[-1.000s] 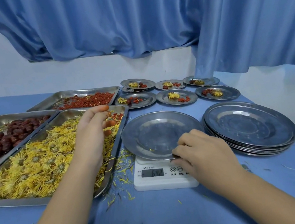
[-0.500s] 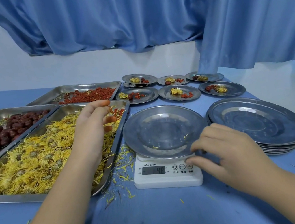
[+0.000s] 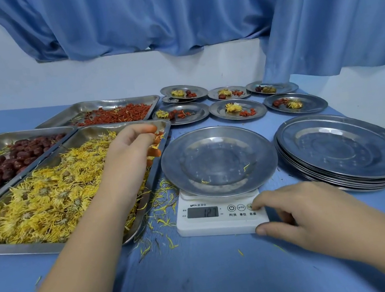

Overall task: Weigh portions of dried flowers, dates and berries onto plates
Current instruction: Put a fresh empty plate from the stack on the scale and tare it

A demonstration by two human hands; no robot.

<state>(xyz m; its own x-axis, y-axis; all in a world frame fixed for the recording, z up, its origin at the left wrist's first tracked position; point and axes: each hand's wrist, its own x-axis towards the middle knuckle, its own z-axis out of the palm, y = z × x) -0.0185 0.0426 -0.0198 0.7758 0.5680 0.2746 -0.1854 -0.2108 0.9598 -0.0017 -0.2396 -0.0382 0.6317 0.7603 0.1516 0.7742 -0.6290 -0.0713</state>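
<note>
A white kitchen scale (image 3: 221,218) stands at the table's middle with a steel plate (image 3: 218,160) on it that holds only a few stray petals. My right hand (image 3: 315,217) touches the scale: the index fingertip presses its rightmost button and the thumb rests at the front right corner. My left hand (image 3: 132,149) hovers over the far right corner of the tray of yellow dried flowers (image 3: 46,201), fingers loosely bent downward, nothing visibly held. A tray of dark red dates (image 3: 4,167) lies at the left and a tray of red berries (image 3: 117,114) behind.
A stack of bare steel plates (image 3: 345,149) sits right of the scale. Several small plates (image 3: 236,110) with flowers, dates and berries stand in rows at the back. Loose petals (image 3: 161,209) litter the blue table between the flower tray and the scale. Blue curtains hang behind.
My right hand came off the plate's front rim and moved down to the scale's buttons. The scale's reading changed. My left hand stayed over the flower tray's corner.
</note>
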